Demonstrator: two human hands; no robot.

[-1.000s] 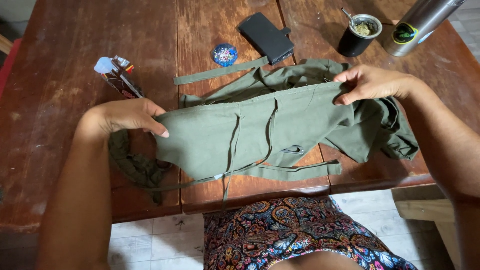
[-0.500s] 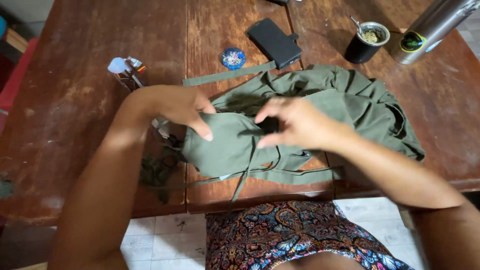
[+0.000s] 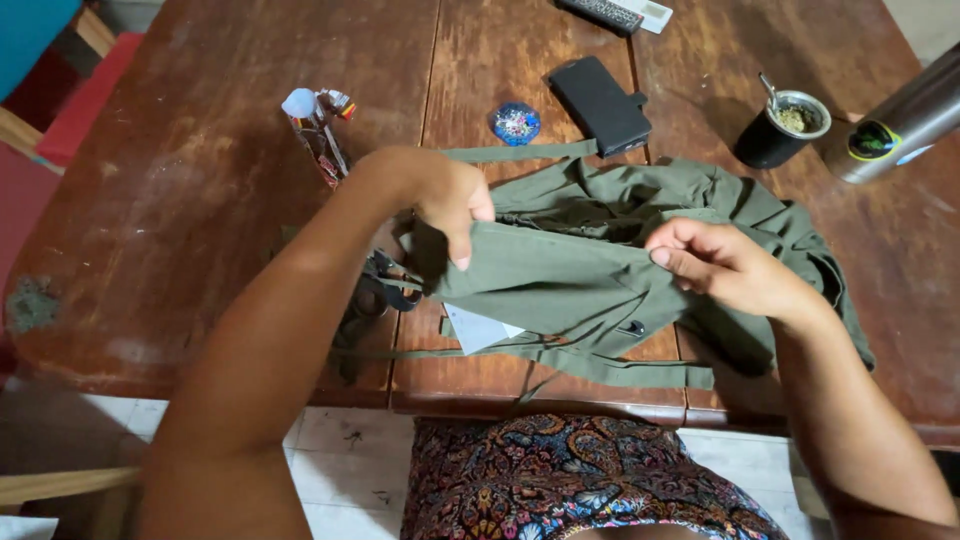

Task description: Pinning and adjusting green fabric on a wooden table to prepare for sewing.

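An olive green garment [image 3: 560,275] with long straps lies on the near part of a worn wooden table [image 3: 190,200]. My left hand [image 3: 445,200] pinches the left end of a folded edge of the cloth. At the fold's right end, my right hand [image 3: 725,265] grips the same cloth, and a white tag hangs below the fold. One strap [image 3: 520,153] stretches across the table behind the garment. Another strap [image 3: 610,370] runs along the table's near edge.
Behind the garment lie a black wallet [image 3: 600,103], a small blue round object [image 3: 516,124], a dark cup with a metal straw [image 3: 780,128] and a steel flask [image 3: 905,125]. A small colourful packet [image 3: 318,135] lies left. A remote control [image 3: 612,12] sits at the far edge.
Both hands came together from the garment's outer ends, folding it inward. They now hold a folded edge between them, lifted slightly.
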